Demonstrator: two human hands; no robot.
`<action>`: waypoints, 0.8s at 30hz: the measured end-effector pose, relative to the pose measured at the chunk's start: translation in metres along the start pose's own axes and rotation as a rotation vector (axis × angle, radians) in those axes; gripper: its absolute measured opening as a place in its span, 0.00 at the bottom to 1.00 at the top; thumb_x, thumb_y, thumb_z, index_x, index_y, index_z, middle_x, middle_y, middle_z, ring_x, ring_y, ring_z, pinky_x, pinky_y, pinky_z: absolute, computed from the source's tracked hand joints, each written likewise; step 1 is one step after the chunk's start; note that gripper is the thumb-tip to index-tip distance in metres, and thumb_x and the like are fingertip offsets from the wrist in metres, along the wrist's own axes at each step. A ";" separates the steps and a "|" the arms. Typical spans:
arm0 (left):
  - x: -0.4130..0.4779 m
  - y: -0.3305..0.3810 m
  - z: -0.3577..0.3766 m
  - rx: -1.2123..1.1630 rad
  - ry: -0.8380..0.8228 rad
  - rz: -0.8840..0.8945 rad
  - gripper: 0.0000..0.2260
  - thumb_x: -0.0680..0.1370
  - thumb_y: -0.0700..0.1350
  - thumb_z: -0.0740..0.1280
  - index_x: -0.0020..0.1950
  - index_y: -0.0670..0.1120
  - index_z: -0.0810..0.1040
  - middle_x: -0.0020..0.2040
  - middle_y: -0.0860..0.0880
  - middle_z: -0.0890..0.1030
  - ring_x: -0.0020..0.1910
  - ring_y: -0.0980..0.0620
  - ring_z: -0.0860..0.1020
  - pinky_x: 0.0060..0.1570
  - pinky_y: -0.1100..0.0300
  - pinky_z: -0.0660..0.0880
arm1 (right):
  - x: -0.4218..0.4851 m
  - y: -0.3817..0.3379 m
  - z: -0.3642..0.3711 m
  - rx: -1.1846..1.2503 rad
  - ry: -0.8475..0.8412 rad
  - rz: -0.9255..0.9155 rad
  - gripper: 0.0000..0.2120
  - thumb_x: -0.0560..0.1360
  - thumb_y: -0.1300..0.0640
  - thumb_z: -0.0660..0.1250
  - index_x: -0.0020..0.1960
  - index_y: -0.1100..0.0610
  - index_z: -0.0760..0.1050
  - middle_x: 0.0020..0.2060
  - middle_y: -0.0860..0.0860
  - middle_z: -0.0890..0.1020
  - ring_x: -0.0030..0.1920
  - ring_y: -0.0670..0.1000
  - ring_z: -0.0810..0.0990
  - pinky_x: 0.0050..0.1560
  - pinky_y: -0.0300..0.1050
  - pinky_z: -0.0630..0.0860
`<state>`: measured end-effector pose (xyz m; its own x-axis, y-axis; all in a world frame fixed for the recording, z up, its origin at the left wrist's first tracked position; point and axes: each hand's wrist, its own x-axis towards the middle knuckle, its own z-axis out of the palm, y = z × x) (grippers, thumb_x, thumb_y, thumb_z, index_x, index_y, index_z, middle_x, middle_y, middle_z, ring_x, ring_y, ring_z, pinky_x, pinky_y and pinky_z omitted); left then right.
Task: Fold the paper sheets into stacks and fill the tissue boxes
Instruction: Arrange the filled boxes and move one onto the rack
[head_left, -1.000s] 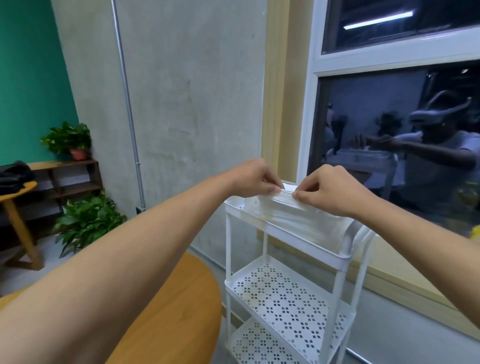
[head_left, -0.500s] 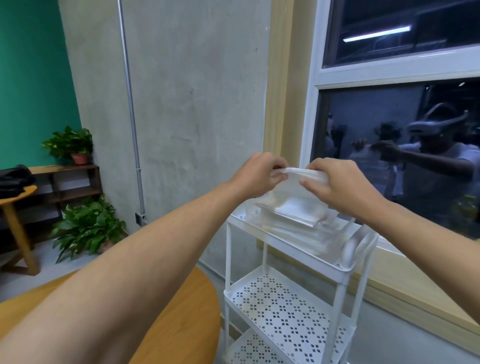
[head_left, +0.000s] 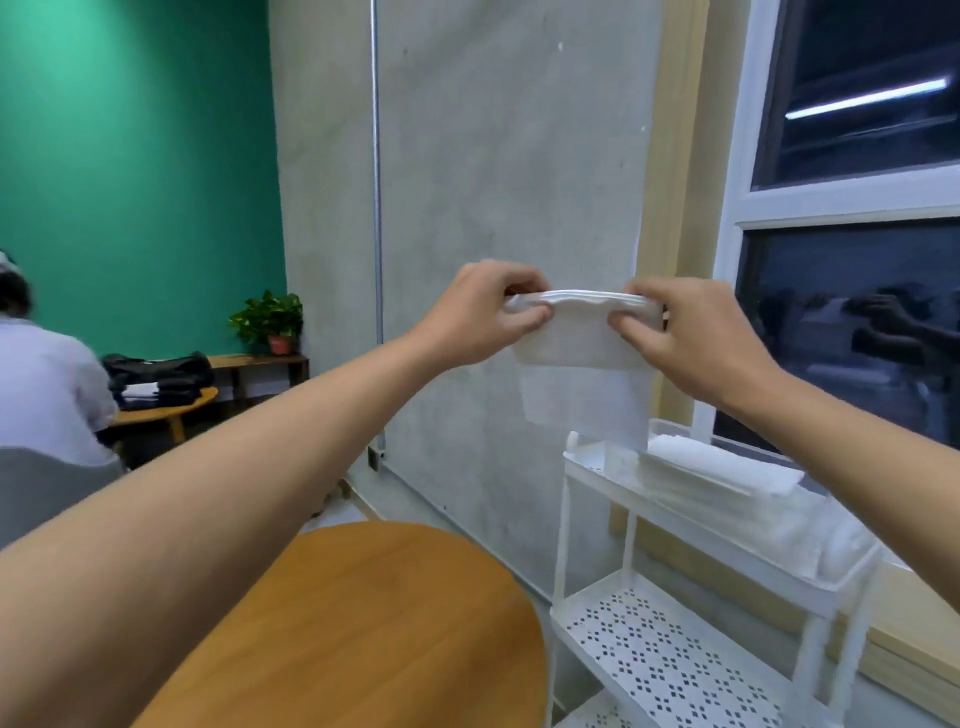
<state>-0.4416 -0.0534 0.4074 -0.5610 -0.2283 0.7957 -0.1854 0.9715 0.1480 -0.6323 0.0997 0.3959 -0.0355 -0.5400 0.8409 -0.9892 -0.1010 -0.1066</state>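
Paper sheets (head_left: 576, 343) hang above the white cart (head_left: 675, 525), clear of its rim. Left hand (head_left: 483, 317) and right hand (head_left: 691, 338) pinch the top edge.

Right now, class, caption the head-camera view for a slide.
The left hand and right hand pinch a folded bundle of white paper sheets above a white perforated trolley.

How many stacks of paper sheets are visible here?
2: a folded stack pinched between left hand and right hand; another stack lying on the white cart's top shelf. Blur may hide more.
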 end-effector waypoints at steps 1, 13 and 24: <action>-0.010 -0.003 -0.019 0.016 -0.012 -0.015 0.04 0.79 0.43 0.73 0.51 0.45 0.86 0.41 0.56 0.83 0.41 0.63 0.78 0.41 0.70 0.69 | 0.004 -0.016 0.004 0.022 -0.023 -0.012 0.04 0.78 0.59 0.71 0.45 0.58 0.82 0.32 0.51 0.79 0.35 0.54 0.74 0.37 0.42 0.65; -0.214 -0.035 -0.253 0.240 -0.146 -0.347 0.05 0.78 0.44 0.75 0.54 0.49 0.86 0.48 0.58 0.86 0.45 0.63 0.82 0.45 0.67 0.75 | 0.002 -0.249 0.114 0.521 -0.305 -0.152 0.06 0.77 0.54 0.73 0.41 0.48 0.81 0.31 0.46 0.78 0.34 0.47 0.74 0.36 0.45 0.70; -0.414 -0.041 -0.445 0.535 -0.193 -0.749 0.06 0.78 0.48 0.76 0.54 0.51 0.87 0.49 0.57 0.86 0.47 0.58 0.82 0.50 0.56 0.79 | -0.035 -0.501 0.231 0.860 -0.529 -0.357 0.05 0.78 0.53 0.72 0.47 0.54 0.84 0.38 0.53 0.85 0.37 0.50 0.80 0.39 0.50 0.76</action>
<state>0.1572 0.0303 0.3335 -0.2606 -0.8353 0.4842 -0.8716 0.4192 0.2540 -0.1028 -0.0238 0.2978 0.5064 -0.6354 0.5829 -0.4899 -0.7683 -0.4119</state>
